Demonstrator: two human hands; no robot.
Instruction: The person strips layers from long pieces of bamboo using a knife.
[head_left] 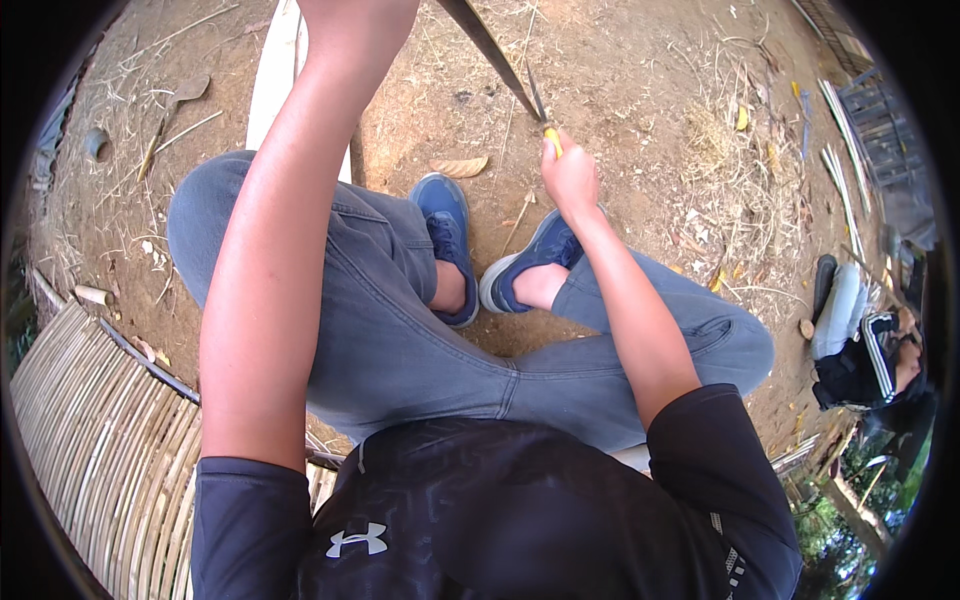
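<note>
clasping a yellow tool handle (pixel 553 142) in curled fingers of the right hand (pixel 574 180) at far centre, beside a dark strip (pixel 490 50). holding the left hand (pixel 358 16) far left; cannot tell its finger state.

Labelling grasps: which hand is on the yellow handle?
The right hand, closed around the yellow handle; the left hand is apart from it, cut off by the top edge.
</note>
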